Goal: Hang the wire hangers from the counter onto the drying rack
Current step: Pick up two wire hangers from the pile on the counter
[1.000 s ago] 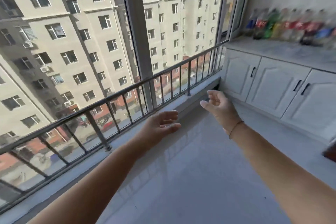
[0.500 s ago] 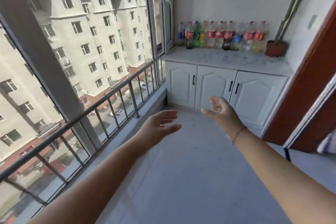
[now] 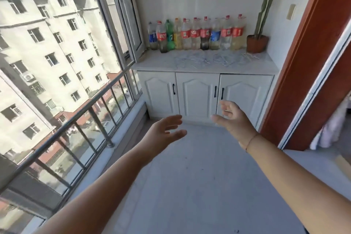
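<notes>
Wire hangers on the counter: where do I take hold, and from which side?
Judging roughly: come from the front, above the counter edge, and pinch a near wire of the wire hangers. They lie flat and overlapping, bottles stand close behind, and hooks are too faint to pick out.

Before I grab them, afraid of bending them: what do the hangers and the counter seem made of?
The hangers: thin wire, seemingly pale-coated, shown by fine crossing lines; too faint to be sure. The counter: polished stone or marble-look laminate, being pale, veined and slightly glossy.
</notes>
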`<control>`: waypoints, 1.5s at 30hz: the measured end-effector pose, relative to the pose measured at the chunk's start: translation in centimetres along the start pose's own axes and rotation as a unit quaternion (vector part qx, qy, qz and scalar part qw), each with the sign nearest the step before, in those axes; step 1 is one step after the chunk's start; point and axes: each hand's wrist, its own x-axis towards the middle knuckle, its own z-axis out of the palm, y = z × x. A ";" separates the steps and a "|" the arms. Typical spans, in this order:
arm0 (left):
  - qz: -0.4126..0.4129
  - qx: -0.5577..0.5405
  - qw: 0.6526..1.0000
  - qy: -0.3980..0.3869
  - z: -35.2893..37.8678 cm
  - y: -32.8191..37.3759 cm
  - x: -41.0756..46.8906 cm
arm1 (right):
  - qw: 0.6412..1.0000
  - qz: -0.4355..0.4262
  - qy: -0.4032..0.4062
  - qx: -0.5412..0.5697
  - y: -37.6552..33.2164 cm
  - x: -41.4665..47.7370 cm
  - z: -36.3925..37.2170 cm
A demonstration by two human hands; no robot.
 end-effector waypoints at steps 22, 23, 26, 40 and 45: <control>-0.009 -0.058 0.998 0.032 3.3 0.6 37.2 | 0.999 0.013 -0.038 0.000 5.1 35.5 -9.0; -0.005 -0.061 0.998 0.028 2.9 0.3 39.4 | 0.999 0.011 -0.031 -0.002 5.2 37.6 -8.9; -0.001 -0.067 0.997 0.022 1.6 0.3 44.5 | 1.000 0.011 -0.024 -0.004 5.2 41.9 -8.6; -0.013 -0.069 0.997 0.022 -0.6 -1.2 65.6 | 0.999 0.047 -0.014 0.008 8.5 61.2 -8.9; -0.038 -0.062 0.996 0.046 -0.4 -2.4 73.1 | 0.998 0.059 -0.027 0.001 10.8 69.6 -9.0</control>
